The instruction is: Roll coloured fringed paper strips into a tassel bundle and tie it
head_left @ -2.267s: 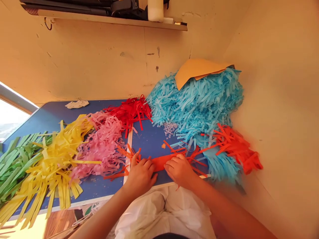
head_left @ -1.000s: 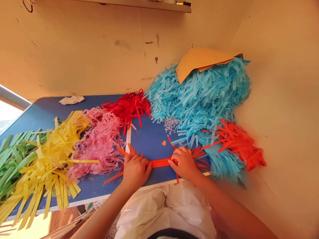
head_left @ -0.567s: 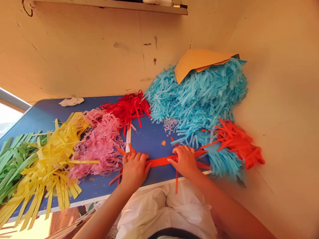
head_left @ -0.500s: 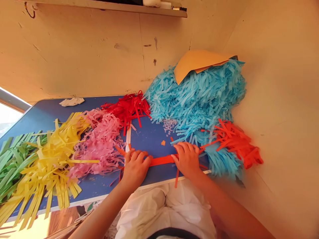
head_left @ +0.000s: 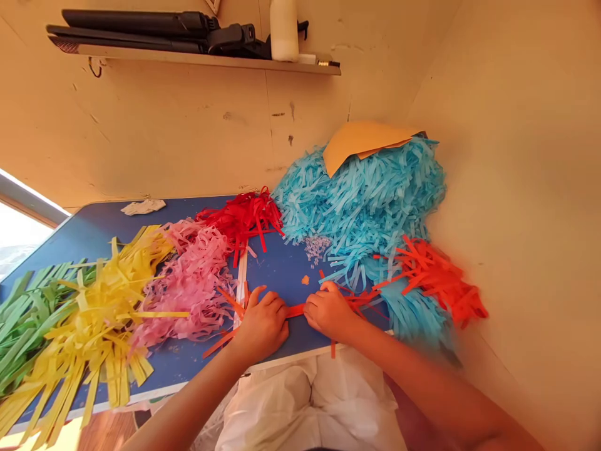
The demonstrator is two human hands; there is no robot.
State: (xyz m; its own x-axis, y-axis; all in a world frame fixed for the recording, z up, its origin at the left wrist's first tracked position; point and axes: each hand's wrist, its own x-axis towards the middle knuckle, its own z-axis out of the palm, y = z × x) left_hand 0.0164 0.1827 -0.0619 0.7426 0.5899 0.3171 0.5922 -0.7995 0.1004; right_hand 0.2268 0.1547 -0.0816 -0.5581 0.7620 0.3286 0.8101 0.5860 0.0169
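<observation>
A band of orange-red tissue paper (head_left: pixel 295 311) with fringed ends lies on the blue tabletop near its front edge. My left hand (head_left: pixel 263 322) grips it on the left, fingers curled down and thumb on the near side. Close beside it, my right hand (head_left: pixel 328 311) pinches the same band, so only a short stretch shows between them. Fringe strips stick out past both hands. What lies under my fingers is hidden. Right of my right hand are a light blue fringe bundle (head_left: pixel 416 313) and a loose orange-red fringe bundle (head_left: pixel 439 282).
Light blue fringe (head_left: pixel 370 194) is heaped against the wall under an orange sheet (head_left: pixel 366 141). Leftward lie red (head_left: pixel 244 216), pink (head_left: pixel 190 288), yellow (head_left: pixel 101 313) and green fringe (head_left: pixel 35 313). Paper scraps (head_left: pixel 317 247) dot the blue table (head_left: pixel 277 257). A wall shelf (head_left: pixel 197 59) holds black items and a white bottle.
My right hand has moved left along the orange-red band, closer to my left hand, and its fingers have curled in. The view has tilted up, showing more of the shelf.
</observation>
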